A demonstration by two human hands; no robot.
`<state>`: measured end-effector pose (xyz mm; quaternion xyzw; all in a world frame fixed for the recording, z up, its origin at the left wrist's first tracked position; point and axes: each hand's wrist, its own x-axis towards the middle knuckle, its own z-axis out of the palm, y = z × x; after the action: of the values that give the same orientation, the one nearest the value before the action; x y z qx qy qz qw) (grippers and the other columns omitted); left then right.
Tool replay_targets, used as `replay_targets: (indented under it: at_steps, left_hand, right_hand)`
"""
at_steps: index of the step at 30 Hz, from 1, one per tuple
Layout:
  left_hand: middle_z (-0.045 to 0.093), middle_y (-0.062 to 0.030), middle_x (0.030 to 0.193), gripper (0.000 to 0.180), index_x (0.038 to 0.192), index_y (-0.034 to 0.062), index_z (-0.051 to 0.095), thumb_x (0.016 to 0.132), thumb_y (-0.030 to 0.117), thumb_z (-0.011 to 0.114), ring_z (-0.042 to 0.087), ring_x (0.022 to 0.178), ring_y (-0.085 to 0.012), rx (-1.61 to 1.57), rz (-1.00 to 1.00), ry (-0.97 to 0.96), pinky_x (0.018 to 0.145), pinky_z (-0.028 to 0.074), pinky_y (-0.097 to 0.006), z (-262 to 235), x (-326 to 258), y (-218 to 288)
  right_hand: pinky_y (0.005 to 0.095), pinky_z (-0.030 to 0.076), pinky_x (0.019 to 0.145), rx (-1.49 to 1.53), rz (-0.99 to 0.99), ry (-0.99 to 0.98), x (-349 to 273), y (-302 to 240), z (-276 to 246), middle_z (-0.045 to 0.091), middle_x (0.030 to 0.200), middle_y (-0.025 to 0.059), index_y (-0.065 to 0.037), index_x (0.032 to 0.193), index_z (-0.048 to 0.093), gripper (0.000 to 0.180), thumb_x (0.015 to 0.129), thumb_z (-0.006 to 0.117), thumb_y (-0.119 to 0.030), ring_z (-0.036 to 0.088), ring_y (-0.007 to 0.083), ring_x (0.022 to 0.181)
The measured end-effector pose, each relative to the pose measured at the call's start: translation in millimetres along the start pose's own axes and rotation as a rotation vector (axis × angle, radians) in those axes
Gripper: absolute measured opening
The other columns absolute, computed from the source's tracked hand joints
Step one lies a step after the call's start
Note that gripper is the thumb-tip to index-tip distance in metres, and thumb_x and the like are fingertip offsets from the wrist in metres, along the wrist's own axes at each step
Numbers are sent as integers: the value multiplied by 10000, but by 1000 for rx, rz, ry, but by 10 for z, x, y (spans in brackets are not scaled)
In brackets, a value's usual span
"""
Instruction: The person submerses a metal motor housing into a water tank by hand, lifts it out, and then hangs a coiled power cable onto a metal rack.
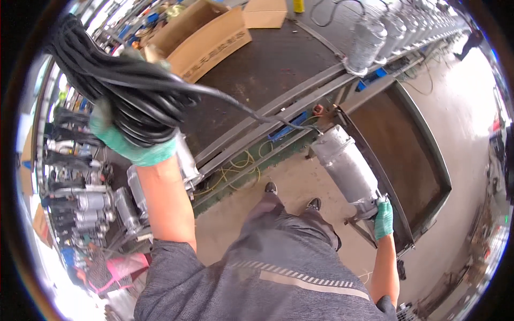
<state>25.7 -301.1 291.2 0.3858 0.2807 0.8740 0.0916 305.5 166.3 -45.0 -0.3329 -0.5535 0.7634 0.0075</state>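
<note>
My left hand (136, 147), in a green glove, grips a thick coil of black cable (126, 93) raised over the workbench at the left. One cable strand runs from the coil to the top end of a silver cylindrical pump (347, 170). At the pump's lower end, my right hand (384, 220), also gloved in green, is closed around a fitting. The pump lies tilted along the near side of a metal trough, to the right of the bench. Part of the left glove is blurred and covered by the coil.
An open cardboard box (214, 45) stands on the dark workbench (241, 69). Several silver cylinders (369, 40) line its far right edge. The brown-bottomed trough (399, 144) is at right. More pumps (91, 206) crowd the left, near another person (115, 273). Yellow hose (241, 170) hangs under the bench.
</note>
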Motion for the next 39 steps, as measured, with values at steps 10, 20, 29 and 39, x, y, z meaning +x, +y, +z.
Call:
replay_targets:
  at_steps: [10, 20, 29, 39]
  left_hand:
    - [716, -185, 1195, 482, 1264, 0, 654, 824, 191, 708, 712, 1090, -312, 708, 505, 535, 1053, 565, -488, -94, -209, 1693]
    - [699, -55, 1079, 385, 1193, 73, 669, 823, 80, 774, 694, 957, -204, 958, 579, 851, 866, 595, -373, -943, -682, 2035]
    - [719, -24, 1084, 555, 1276, 92, 630, 769, -36, 818, 711, 952, -165, 849, 407, 713, 871, 613, -321, -1457, -1050, 2113]
    - [712, -15, 1142, 658, 1375, 86, 555, 798, 28, 865, 687, 991, -131, 1151, 270, 570, 886, 590, -293, -1933, -1069, 2170]
  right_hand:
    - [354, 571, 748, 107, 275, -243, 131, 404, 3210, 687, 1002, 115, 15, 1136, 676, 351, 995, 546, -279, 672, 224, 872]
    - [365, 574, 829, 240, 363, -361, 219, 1172, 5409, 697, 1095, 37, -94, 1175, 676, 298, 1046, 570, -341, 667, 186, 932]
    - [372, 578, 804, 25, 278, -412, 88, 1251, 5552, 668, 1094, 2, -160, 1245, 632, 431, 1018, 612, -525, 645, 158, 916]
    - [501, 576, 910, -201, 460, -502, 268, 808, 5230, 656, 1121, 107, -68, 1327, 575, 663, 1001, 573, -646, 651, 258, 1014]
